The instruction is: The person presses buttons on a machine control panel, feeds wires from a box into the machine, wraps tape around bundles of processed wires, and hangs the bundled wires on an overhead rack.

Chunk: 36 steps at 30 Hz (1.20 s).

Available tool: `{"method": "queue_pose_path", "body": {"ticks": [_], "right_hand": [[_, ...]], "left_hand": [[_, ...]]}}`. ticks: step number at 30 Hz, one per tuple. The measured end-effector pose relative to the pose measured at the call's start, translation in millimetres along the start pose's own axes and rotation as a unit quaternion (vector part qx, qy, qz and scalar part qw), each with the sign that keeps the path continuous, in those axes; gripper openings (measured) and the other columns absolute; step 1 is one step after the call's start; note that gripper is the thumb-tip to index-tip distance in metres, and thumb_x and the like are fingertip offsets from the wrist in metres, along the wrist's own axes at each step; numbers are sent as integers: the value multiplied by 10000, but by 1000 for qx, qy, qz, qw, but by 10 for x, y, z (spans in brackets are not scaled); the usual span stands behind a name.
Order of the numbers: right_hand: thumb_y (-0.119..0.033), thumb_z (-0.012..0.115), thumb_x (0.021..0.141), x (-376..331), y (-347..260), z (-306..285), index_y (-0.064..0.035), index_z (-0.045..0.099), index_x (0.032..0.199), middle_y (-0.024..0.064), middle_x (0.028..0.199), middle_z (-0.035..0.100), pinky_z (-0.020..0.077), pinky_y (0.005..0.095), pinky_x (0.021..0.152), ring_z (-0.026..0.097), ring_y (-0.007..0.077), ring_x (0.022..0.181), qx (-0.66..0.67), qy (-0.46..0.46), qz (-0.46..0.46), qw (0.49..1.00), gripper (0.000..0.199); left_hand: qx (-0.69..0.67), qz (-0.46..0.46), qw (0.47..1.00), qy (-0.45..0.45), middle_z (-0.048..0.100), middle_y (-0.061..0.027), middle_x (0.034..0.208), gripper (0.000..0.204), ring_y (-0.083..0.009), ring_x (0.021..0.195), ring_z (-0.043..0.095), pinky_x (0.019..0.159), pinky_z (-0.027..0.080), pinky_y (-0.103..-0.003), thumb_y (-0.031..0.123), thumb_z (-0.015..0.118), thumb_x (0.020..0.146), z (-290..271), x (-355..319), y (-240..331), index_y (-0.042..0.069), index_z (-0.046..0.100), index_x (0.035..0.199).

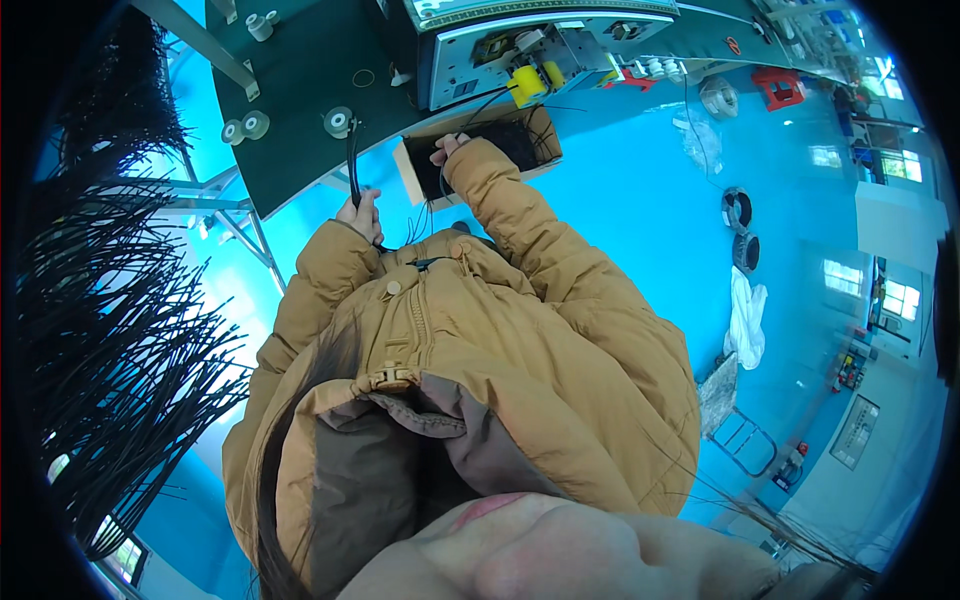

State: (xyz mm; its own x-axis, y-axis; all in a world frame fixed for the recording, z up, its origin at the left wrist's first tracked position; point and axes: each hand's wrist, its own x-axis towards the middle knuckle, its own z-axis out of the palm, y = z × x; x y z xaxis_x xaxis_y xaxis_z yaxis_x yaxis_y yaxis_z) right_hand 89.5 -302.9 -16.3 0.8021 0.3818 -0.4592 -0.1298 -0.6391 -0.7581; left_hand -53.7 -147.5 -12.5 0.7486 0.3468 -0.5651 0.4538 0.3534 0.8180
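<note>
Your tan jacket fills foreground. Your left hand closed round black wires at dark tabletop edge. Your right hand in cardboard box of cut wires, grip unclear. Step looks like gathering cut lengths; next calls for bundling evenly. Yellow spool on machine above.

Left hand grips a black cable; right hand reaches into a cardboard box.

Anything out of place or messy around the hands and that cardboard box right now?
Loose black wires straggle over the cardboard box's front edge, where the right hand reaches in. The left hand grips a black cable. Nothing looks damaged.
</note>
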Motion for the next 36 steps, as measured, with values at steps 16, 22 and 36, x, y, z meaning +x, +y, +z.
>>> {"method": "queue_pose_path", "body": {"ticks": [16, 22, 36], "right_hand": [[-152, 439, 726, -602, -154, 272, -86, 497, 827, 58, 757, 560, 427, 337, 598, 545, 228, 674, -255, -199, -389, 862, 134], [-248, 438, 754, -679, -283, 362, -83, 506, 874, 71, 766, 571, 426, 344, 594, 545, 227, 676, -255, -281, -292, 878, 215], [-186, 536, 749, 305, 430, 235, -95, 388, 1113, 80, 915, 530, 438, 324, 596, 513, 204, 789, 177, -47, 82, 980, 404]], "left_hand": [[17, 22, 999, -33, 493, -46, 814, 316, -73, 479, 364, 359, 318, -208, 276, 373, 844, 87, 66, 43, 18, 445, 1012], [-6, 39, 997, -72, 499, -45, 775, 285, -63, 454, 351, 354, 300, -200, 264, 385, 839, 102, 82, 56, 23, 468, 969], [-11, 180, 975, -131, 415, -6, 510, 258, -98, 426, 410, 394, 336, -237, 276, 362, 847, 15, 155, -226, 55, 443, 739]]}}
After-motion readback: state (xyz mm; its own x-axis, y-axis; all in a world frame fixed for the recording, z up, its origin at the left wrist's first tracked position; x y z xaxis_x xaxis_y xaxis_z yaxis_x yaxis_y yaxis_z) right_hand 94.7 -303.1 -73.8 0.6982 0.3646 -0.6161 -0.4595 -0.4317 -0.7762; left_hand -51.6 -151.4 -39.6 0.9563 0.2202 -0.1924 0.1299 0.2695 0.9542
